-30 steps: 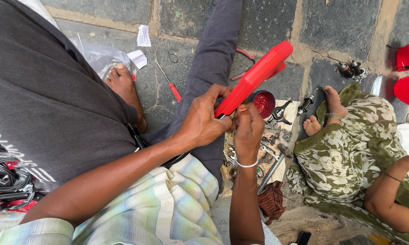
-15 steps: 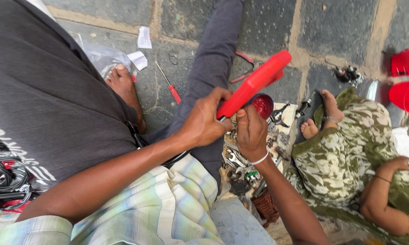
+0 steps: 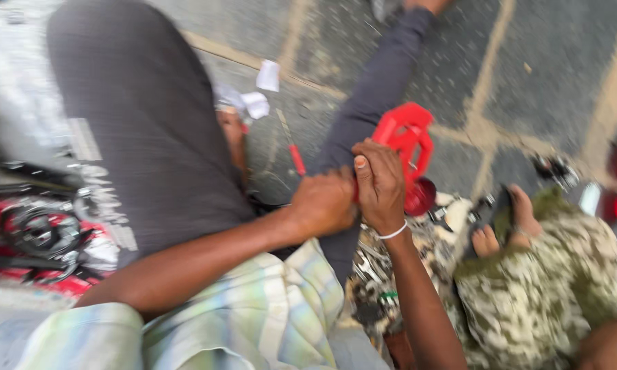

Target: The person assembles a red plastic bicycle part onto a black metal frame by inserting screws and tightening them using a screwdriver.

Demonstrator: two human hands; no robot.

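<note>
— Gripping is noted at both hands: left hand [image 3: 324,203] and right hand [image 3: 379,183] are closed together on the red plastic part [image 3: 406,140]; confirmed?

— Confirmed; its long axis is angled up and away from the hands; the right hand is nearer its round dark-red end [image 3: 419,196].

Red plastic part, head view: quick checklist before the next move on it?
1. Left hand closed on the red plastic part: ok.
2. Right hand also on it, thumb up: ok.
3. Round dark-red piece at its lower end seated or loose: cannot tell, frame blurred.
4. Red-handled screwdriver lying on the pavement, apart from both hands: ok.
5. Other person's bare feet close beside the work: not ok.
</note>
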